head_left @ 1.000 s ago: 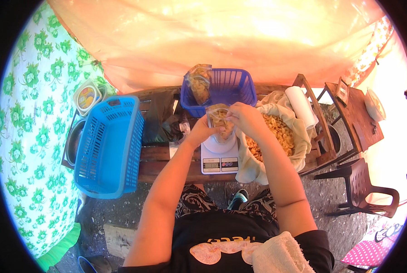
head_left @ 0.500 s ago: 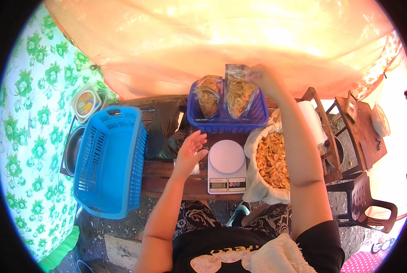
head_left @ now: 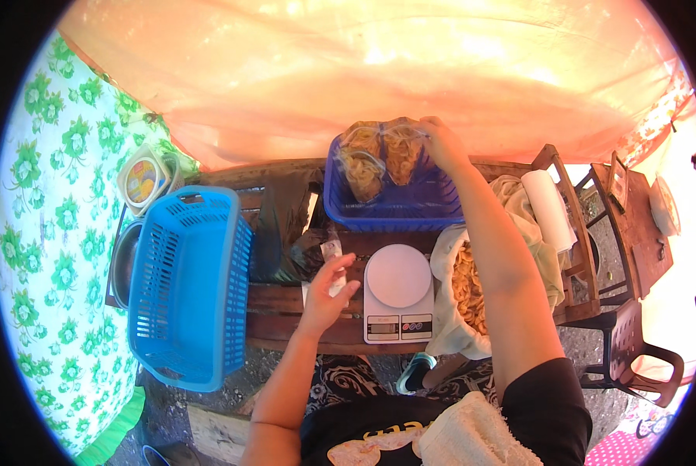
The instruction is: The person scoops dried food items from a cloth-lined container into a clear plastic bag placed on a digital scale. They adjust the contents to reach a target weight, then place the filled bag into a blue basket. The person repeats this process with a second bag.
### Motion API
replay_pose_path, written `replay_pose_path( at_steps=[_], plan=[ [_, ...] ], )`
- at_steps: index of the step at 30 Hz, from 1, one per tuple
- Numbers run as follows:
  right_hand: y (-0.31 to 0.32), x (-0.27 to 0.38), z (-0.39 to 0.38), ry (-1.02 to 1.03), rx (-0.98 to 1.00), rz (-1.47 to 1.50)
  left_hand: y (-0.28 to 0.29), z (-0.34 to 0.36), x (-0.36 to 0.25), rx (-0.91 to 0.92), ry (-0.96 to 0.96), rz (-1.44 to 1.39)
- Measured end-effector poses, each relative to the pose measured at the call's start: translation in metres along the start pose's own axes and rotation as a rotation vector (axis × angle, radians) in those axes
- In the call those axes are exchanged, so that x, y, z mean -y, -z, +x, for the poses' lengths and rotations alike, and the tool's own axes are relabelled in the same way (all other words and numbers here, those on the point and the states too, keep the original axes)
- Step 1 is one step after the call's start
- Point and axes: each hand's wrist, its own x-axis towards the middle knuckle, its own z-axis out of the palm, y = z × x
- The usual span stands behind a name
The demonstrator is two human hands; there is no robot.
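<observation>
Head view: the right hand [head_left: 441,144] reaches far forward over the dark blue basket [head_left: 390,206], its fingers closed on the top of a clear bag of fried snacks [head_left: 404,151]; half a second ago that bag was held up above the basket, and it now sits down inside, touching a second filled bag [head_left: 361,163] just left of the hand; a second ago both hands were together over the scale with the bag between them. The left hand [head_left: 328,291] lies open and holds nothing, fingers loosely spread over the wooden table [head_left: 278,311], its fingertips at a small stack of empty clear bags [head_left: 331,252]; it has stayed in nearly the same place since the earlier frame. Just right of the left hand stands a white kitchen scale [head_left: 398,299], its round plate bare; beyond that, under the right forearm, a large sack of loose yellow snacks [head_left: 468,291] stands open. Left of the left hand, well apart, a light blue basket [head_left: 188,283] rests on its side; a dark plastic bag [head_left: 282,229] lies between it and the hand.
</observation>
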Motion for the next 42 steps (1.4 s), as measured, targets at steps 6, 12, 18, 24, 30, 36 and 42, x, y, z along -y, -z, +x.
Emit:
replay_pose_path(
  at_steps=[6,12,18,24,30,36,42],
  plan=[
    [0.015,0.009,-0.005,-0.026,-0.026,0.074,0.042,0.048,0.008,-0.448,-0.256,0.593],
    [0.043,0.049,-0.034,-0.08,-0.139,0.161,0.052,0.103,0.035,-0.206,0.008,1.466],
    [0.069,0.085,-0.131,-0.088,-0.221,0.339,0.056,0.107,0.058,-0.27,0.077,1.656],
    [0.059,0.116,-0.215,-0.284,-0.188,0.464,0.06,0.101,0.04,-0.45,0.048,1.421],
    [0.025,0.155,-0.24,-0.281,-0.135,0.69,0.069,0.079,-0.002,-0.722,-0.291,1.013],
    [0.01,0.216,-0.249,-0.258,0.134,0.882,0.078,0.016,-0.052,-1.033,-0.183,0.404],
    [0.0,0.25,-0.25,-0.723,0.326,1.539,0.018,-0.05,-0.085,-0.707,0.02,-0.388]
  ],
)
